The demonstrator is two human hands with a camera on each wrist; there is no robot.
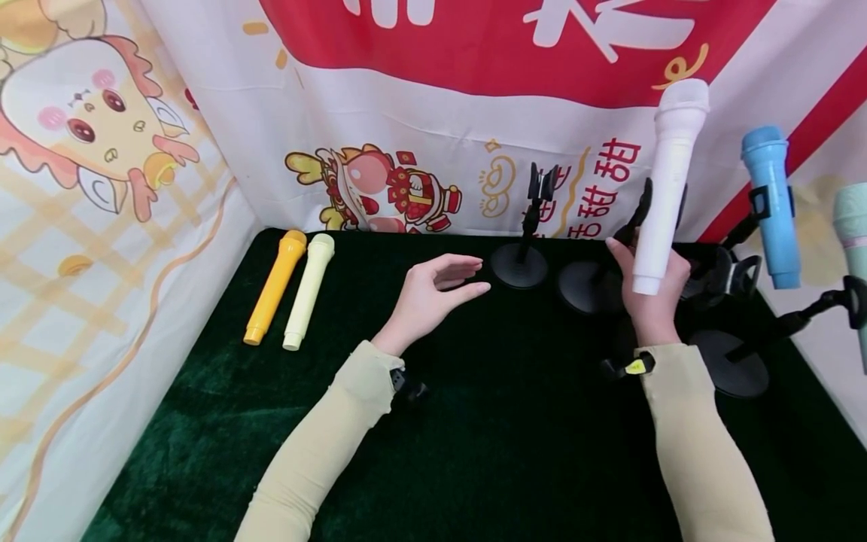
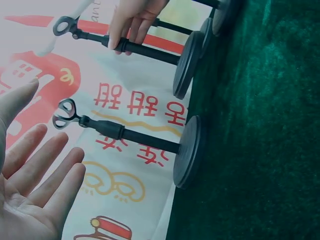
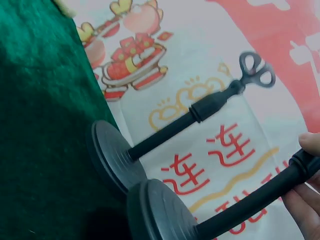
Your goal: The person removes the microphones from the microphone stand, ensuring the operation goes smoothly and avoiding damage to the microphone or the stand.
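My right hand (image 1: 653, 312) grips the stem of a black microphone stand (image 2: 155, 53); its round base (image 1: 584, 289) is at the back right of the table. A white microphone (image 1: 672, 177) sits tilted upright in this stand's clip, covering part of the hand in the head view. My left hand (image 1: 428, 299) is held over the table with fingers extended and thumb apart, holding nothing. Nearest to it is another black stand (image 1: 520, 266) with an empty two-pronged clip (image 2: 65, 114). The right wrist view shows both stands' stems side by side, with right-hand fingers (image 3: 302, 205) round the nearer one.
An orange microphone (image 1: 274, 290) and a cream microphone (image 1: 308, 293) lie at the left of the green cloth (image 1: 474, 444). On the right, a blue microphone (image 1: 774, 218) and a mint microphone (image 1: 852, 218) are in stands. A printed curtain (image 1: 433, 113) hangs behind.
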